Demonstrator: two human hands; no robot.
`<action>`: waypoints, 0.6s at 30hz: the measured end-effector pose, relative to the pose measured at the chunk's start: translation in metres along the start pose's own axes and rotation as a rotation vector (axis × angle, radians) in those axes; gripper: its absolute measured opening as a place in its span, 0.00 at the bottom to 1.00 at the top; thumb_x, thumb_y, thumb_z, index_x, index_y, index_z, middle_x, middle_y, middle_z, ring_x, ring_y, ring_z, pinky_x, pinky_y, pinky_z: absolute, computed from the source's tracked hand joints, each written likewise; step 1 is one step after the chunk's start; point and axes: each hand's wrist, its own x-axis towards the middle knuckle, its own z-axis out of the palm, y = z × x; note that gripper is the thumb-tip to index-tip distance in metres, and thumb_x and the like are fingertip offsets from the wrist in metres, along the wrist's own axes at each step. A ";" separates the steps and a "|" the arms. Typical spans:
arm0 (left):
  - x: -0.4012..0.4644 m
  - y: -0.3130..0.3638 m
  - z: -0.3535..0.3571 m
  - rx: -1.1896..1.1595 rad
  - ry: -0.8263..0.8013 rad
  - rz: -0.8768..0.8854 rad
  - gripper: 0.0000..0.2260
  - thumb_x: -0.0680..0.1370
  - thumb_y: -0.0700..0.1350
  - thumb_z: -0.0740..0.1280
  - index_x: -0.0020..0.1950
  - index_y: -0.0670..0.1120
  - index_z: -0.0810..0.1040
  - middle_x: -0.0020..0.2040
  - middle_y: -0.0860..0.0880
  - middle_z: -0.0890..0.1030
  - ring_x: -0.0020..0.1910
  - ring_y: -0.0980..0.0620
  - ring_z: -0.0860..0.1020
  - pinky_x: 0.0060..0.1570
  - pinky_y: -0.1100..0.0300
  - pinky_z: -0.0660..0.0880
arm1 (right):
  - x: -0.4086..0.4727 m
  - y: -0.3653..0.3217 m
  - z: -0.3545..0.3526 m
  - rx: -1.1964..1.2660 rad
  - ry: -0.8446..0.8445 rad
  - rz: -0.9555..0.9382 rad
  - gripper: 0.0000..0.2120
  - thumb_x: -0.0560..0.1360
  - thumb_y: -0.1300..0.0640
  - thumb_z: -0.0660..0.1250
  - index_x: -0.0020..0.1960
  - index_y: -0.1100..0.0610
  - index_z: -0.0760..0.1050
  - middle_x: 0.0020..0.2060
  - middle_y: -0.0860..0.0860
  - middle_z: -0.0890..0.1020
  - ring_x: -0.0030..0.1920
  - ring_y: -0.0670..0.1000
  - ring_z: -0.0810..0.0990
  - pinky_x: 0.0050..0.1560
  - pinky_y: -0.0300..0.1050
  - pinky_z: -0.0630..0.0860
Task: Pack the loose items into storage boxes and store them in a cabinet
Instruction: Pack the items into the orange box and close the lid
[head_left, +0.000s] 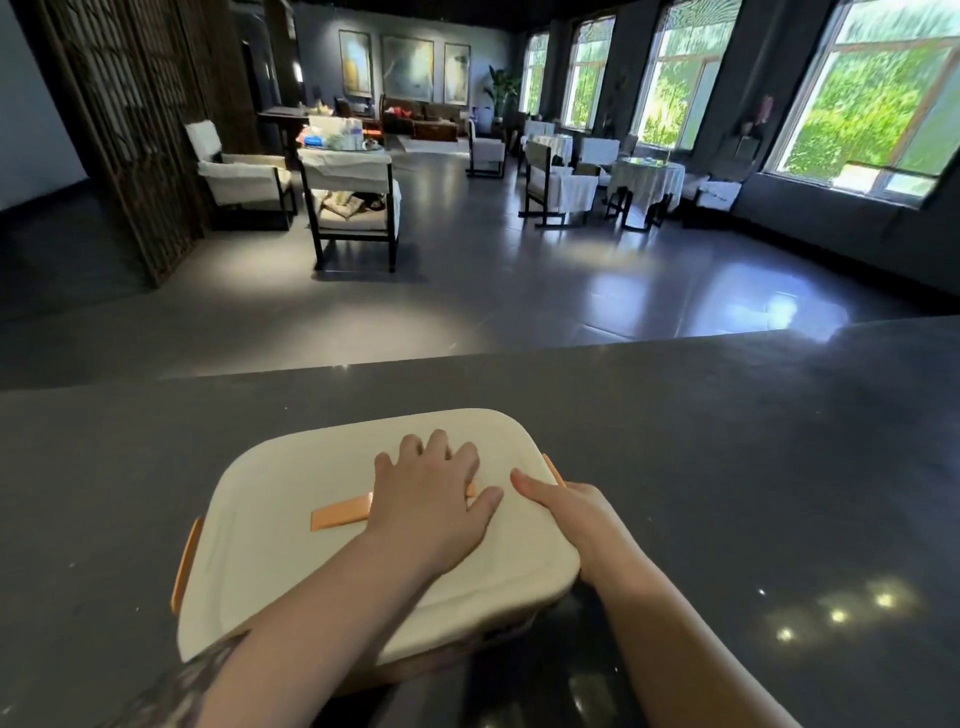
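A cream storage box (291, 561) with its lid on stands on the dark counter (727, 467) in front of me. An orange handle strip (340, 512) lies across the lid, and orange clasps sit at the left (186, 564) and right ends. My left hand (431, 499) lies flat on the middle of the lid, over the right part of the handle strip. My right hand (571, 512) holds the box's right edge, thumb on top of the lid and fingers hidden down the side by the right clasp.
The counter's far edge (467, 358) runs across the view, with grey floor beyond. Chairs (353, 208) and cloth-covered tables (644, 179) stand further back. A dark wooden lattice screen (130, 130) rises at the left, and windows line the right wall.
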 end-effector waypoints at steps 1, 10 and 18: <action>0.000 0.003 0.004 0.012 -0.003 -0.003 0.22 0.76 0.64 0.47 0.67 0.61 0.61 0.60 0.51 0.68 0.61 0.46 0.64 0.59 0.42 0.62 | -0.001 0.001 0.000 0.023 -0.005 -0.014 0.15 0.68 0.52 0.77 0.49 0.62 0.82 0.42 0.56 0.86 0.43 0.56 0.86 0.45 0.49 0.82; 0.001 -0.005 0.023 -0.021 -0.079 0.024 0.25 0.76 0.65 0.39 0.73 0.66 0.44 0.78 0.54 0.47 0.77 0.48 0.43 0.66 0.32 0.43 | -0.014 0.004 0.010 -0.526 0.303 -0.423 0.09 0.73 0.46 0.69 0.40 0.51 0.78 0.28 0.45 0.80 0.31 0.44 0.77 0.34 0.43 0.74; -0.013 -0.022 -0.004 -0.481 0.180 -0.129 0.16 0.81 0.49 0.53 0.69 0.56 0.68 0.70 0.56 0.70 0.71 0.55 0.64 0.73 0.50 0.54 | -0.026 0.004 0.046 -1.350 0.310 -0.633 0.23 0.83 0.48 0.48 0.77 0.51 0.54 0.76 0.52 0.60 0.76 0.53 0.57 0.72 0.48 0.57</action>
